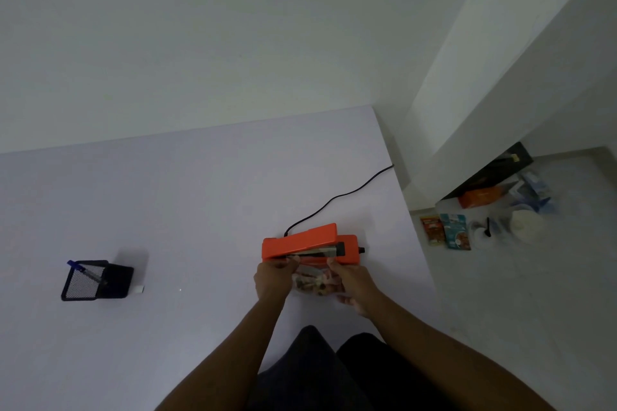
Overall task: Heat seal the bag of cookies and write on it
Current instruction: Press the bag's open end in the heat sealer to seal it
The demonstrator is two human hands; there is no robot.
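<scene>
Left hand (271, 279) and right hand (354, 287) pinching the top corners of the bag (317, 280), each grip narrow on thin film, feeding its mouth between the raised arm and base of the sealer (309, 243). Bag and sealer near the counter's (167, 193) right edge; cord (337, 197) trailing toward the far right corner. Likely light, soft, slippery, cookies breakable: best held taut by the top edge. Pen (85, 270) in holder (95, 280) well apart, toward the left edge.

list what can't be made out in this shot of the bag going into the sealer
Head view only:
- Bag mouth: hidden by both hands and the sealer arm.
- Cord plug: cut off by the table edge.
- Packet labels on the floor: too small, blurred.
- Sealer dial setting: too small.
</scene>
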